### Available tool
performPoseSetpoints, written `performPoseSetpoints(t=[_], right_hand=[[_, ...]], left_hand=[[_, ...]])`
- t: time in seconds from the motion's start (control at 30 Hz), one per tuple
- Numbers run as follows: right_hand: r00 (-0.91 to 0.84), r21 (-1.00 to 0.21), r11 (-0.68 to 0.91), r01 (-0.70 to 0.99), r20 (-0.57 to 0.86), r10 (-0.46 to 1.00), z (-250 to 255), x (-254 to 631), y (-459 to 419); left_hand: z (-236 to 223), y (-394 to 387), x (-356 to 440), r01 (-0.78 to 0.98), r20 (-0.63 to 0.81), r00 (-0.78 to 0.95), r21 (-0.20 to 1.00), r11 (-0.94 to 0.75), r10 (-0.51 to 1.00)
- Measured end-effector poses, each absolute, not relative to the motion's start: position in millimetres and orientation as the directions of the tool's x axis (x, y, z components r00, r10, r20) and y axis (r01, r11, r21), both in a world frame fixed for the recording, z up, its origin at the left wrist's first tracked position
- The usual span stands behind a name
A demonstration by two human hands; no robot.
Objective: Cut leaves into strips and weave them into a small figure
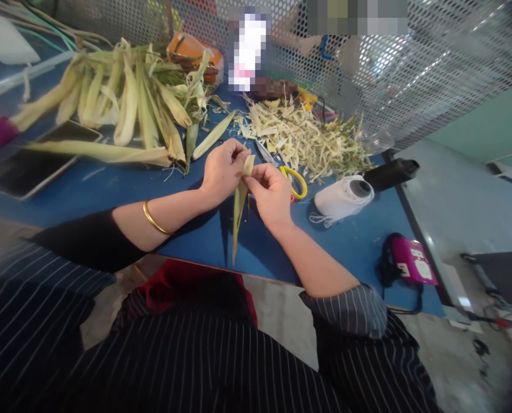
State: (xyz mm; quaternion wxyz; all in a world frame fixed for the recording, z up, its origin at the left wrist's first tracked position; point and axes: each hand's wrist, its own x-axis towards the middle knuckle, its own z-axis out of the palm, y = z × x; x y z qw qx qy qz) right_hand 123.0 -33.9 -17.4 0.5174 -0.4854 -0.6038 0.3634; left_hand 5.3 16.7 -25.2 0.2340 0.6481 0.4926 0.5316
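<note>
Between my two hands, over the front of the blue table (187, 232), hangs a strip of corn husk (239, 212), its narrow tip pointing down toward me. My left hand (224, 172) pinches the husk near its top from the left side. On the right side, my right hand (270, 192) closes thumb and fingers on the same piece. Just beyond my right hand lie scissors (298, 182) with yellow handles, their blades partly under the cut scraps. A loose corn husk (215, 135) rests beyond my left hand.
Corn husks (129, 103) are heaped at the left, partly over a dark phone-like slab (45, 163). Shredded husk (299, 132) is piled by the mesh partition (419, 74). A white thread spool (344, 201), black bottle-like object (391, 175) and magenta device (411, 261) stand at the right.
</note>
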Motion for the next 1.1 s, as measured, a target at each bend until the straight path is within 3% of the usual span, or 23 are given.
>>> performPoseSetpoints(t=[0.2,0.37,0.6,0.77,1.1], right_hand=[[-0.006,-0.927,0.297,0.230,0.304,0.953,-11.3,120.1,-39.4],[-0.035,-0.961,0.218,0.168,0.215,0.976,-16.7,117.9,-38.7],[-0.051,-0.950,0.258,0.174,0.253,0.966,-12.7,117.5,-40.7],[-0.074,-0.972,0.172,0.159,0.162,0.984,-17.8,116.8,-39.3],[-0.103,-0.981,0.146,0.126,0.134,0.986,-17.5,114.4,-42.5]], left_hand=[[-24.1,17.3,3.8,0.371,0.419,-0.076,0.854,-0.364,0.905],[-26.0,21.3,0.7,0.365,0.437,-0.086,0.850,-0.380,0.896],[-20.3,20.7,0.8,0.371,0.442,-0.104,0.848,-0.378,0.891],[-21.4,25.1,-2.0,0.372,0.443,-0.135,0.852,-0.368,0.886],[-21.2,28.4,-3.3,0.427,0.472,-0.154,0.824,-0.372,0.868]])
